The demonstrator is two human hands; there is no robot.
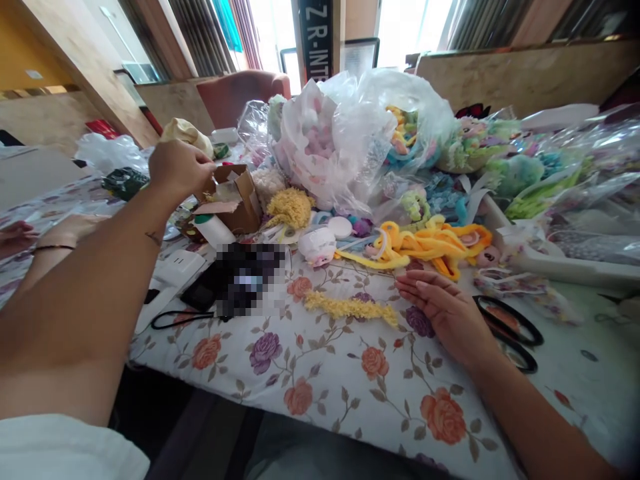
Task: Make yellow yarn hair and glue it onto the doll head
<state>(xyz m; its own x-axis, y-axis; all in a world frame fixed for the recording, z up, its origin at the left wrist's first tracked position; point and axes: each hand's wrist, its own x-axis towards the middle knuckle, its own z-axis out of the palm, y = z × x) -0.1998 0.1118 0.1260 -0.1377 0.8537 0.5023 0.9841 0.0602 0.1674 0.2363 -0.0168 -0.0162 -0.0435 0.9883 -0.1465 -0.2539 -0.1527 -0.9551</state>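
My left hand is raised over the left side of the table, fingers pinched together at the rim of an open cardboard box; what they pinch is too small to make out. My right hand lies flat on the flowered tablecloth, fingers stretched out and together, holding nothing. Its fingertips rest just right of a fuzzy yellow yarn strip. Behind it lies a heap of yellow and orange plush strands. A small white plush piece sits near the table's middle.
Big clear plastic bags of pastel plush toys fill the back and right. A black pouch with a strap lies left of centre. Black hair hoops lie by my right wrist. Another person's hand and forearm rest at the far left.
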